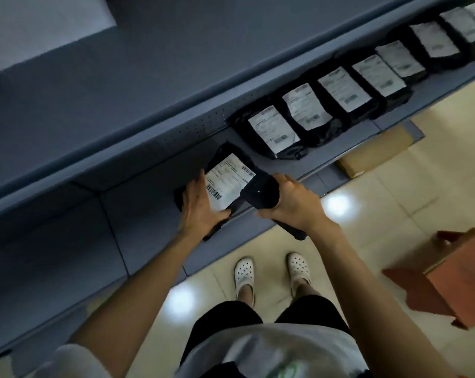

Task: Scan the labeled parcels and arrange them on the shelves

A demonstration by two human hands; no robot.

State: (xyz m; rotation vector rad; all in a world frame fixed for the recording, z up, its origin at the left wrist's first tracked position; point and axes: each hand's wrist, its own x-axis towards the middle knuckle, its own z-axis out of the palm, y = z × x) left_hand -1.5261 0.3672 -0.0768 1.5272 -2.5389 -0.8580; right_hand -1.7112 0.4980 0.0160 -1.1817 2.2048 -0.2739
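A black parcel point(228, 181) with a white barcode label lies on the grey shelf point(149, 214), near its front edge. My left hand point(199, 208) grips the parcel's near left corner, thumb along its lower edge. My right hand point(293, 199) grips a black handheld scanner point(259, 195), whose head sits over the label's right end; its handle sticks out below my wrist. To the right, several black labeled parcels point(274, 129) lie in a row along the same shelf.
A brown cardboard box point(372, 154) sits on the floor under the shelf at right. A reddish-brown box point(449, 274) stands on the tiled floor to my right. My feet in white clogs point(244, 274) are close to the shelf's front edge.
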